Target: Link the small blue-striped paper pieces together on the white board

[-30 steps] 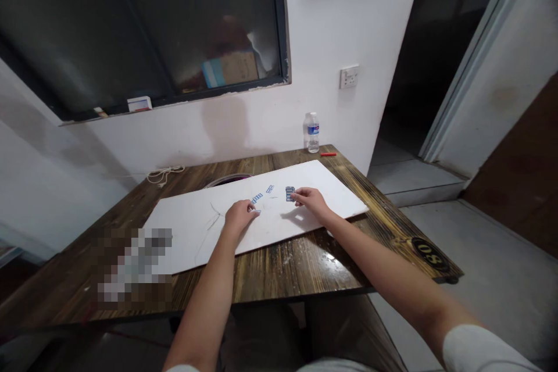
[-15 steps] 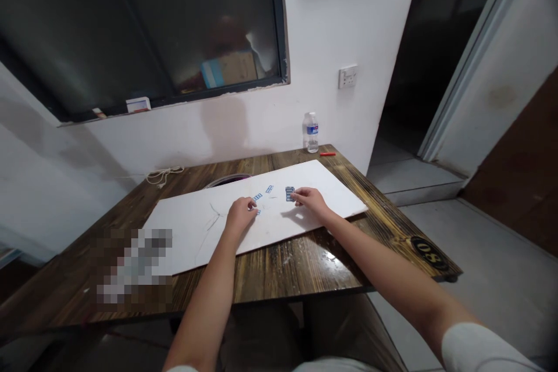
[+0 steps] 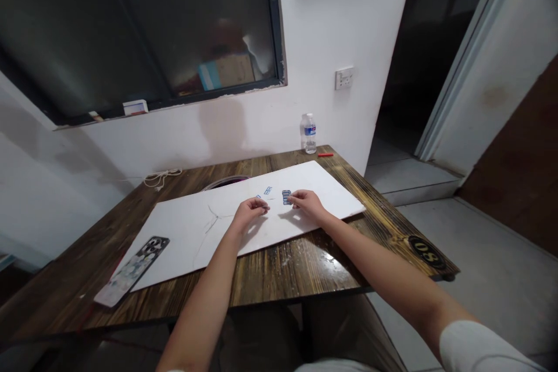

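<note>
A white board (image 3: 183, 232) lies on the wooden table (image 3: 283, 267). Small blue-and-white cards lie on it near its far edge, one loose card (image 3: 268, 190) beyond my hands. My left hand (image 3: 249, 212) hovers over the board with fingers pinched together, apparently on a small card that I can barely see. My right hand (image 3: 305, 203) rests on the board and its fingertips pinch a small stack of blue cards (image 3: 286, 197). The two hands are close together, the left one just left of the stack.
A phone (image 3: 132, 270) lies at the board's left front corner. A water bottle (image 3: 309, 133) and a red pen (image 3: 325, 154) stand at the table's far right. A white cord (image 3: 160, 176) lies at the back. An open doorway is on the right.
My left hand lifted off the board and moved right toward the stack, fingers pinched. The card that lay beside it is no longer on the board. The right hand stayed put.
</note>
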Tool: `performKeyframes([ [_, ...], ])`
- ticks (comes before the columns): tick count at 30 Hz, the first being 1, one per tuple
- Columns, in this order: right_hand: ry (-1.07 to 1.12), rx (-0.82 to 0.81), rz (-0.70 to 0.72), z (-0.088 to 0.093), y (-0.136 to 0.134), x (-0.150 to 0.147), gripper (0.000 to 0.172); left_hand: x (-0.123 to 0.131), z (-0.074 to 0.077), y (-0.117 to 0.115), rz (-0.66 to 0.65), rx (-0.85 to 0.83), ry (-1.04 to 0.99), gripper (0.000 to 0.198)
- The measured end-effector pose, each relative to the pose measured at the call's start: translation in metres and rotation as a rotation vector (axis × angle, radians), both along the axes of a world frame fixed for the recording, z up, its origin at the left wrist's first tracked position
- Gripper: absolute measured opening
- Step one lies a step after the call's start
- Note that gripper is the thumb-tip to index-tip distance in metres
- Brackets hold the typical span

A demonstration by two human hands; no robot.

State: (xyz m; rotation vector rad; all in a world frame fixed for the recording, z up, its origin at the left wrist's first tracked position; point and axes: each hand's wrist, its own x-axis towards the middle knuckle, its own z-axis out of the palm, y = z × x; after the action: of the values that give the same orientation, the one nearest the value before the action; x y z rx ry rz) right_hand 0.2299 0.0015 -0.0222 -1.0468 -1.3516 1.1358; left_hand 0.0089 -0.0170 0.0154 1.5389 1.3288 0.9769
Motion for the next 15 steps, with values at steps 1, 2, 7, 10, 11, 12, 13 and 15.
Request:
performKeyframes([
  [1, -0.007, 0.002, 0.002, 0.000, 0.000, 0.000, 0.035, 0.002, -0.002, 0.000, 0.008, -0.008, -0.018, 0.016],
  [2, -0.017, 0.004, 0.002, -0.001, 0.001, 0.000, 0.035, 0.003, -0.005, 0.000, 0.014, -0.010, -0.046, 0.015],
  [7, -0.053, 0.017, -0.011, 0.000, -0.001, -0.001, 0.034, 0.007, -0.013, 0.002, -0.020, -0.001, -0.224, 0.017],
  [10, -0.060, 0.019, -0.011, 0.003, -0.004, 0.000, 0.032, 0.007, -0.012, 0.002, -0.016, -0.001, -0.123, 0.020],
  [11, -0.061, 0.017, -0.009, 0.004, -0.005, 0.000, 0.032, 0.006, -0.011, 0.002, -0.012, 0.005, -0.062, 0.021],
  [12, -0.060, 0.013, -0.008, 0.005, -0.005, 0.000, 0.032, 0.005, -0.009, 0.002, -0.014, 0.015, 0.003, 0.022],
  [13, -0.057, 0.010, -0.007, 0.005, -0.006, 0.001, 0.032, 0.004, -0.008, 0.002, -0.023, 0.029, 0.070, 0.023],
  [15, -0.041, 0.005, -0.004, 0.006, -0.006, 0.001, 0.033, -0.001, -0.004, 0.001, -0.067, 0.074, 0.191, 0.025],
])
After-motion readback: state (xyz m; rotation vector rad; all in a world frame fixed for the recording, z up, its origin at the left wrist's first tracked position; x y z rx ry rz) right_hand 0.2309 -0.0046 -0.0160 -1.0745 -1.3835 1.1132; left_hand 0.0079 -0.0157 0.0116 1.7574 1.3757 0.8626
